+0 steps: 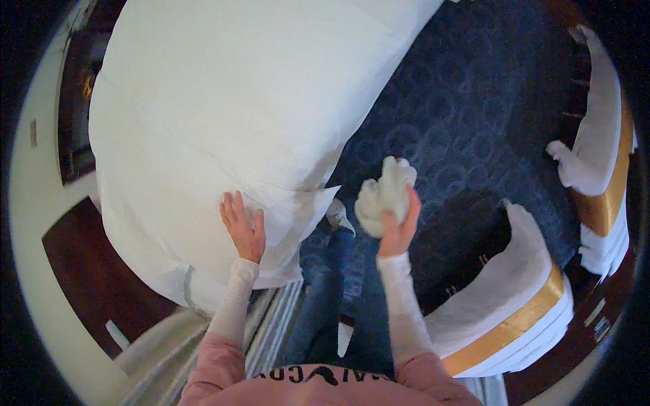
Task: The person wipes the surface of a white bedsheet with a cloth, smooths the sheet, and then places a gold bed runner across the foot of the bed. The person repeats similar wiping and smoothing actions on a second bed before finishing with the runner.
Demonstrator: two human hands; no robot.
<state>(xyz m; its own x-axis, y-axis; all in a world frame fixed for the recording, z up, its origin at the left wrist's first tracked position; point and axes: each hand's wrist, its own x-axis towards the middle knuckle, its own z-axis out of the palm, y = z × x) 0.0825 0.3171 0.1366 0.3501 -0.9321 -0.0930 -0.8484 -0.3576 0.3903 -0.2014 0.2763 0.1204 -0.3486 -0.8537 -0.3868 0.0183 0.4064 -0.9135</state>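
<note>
A white cloth [228, 101] covers a large, broad surface before me, and its pointed corner hangs out near my legs. My left hand [245, 228] lies palm down on this cloth close to its near edge, fingers a little apart, holding nothing. Away from that edge, over the dark carpet, my right hand [399, 226] grips a bunched off-white cloth [386, 190]. The bundle is crumpled, and my fingers hide part of it. Soft wrinkles run through the spread cloth around my left hand.
Two chairs in white covers with gold bands stand at right, one near [497, 314] and one farther [599, 147]. Dark patterned carpet [457, 116] lies between. A dark brown panel [101, 274] and pale curtain [162, 350] are at lower left. My shoe [337, 213] shows below the cloth corner.
</note>
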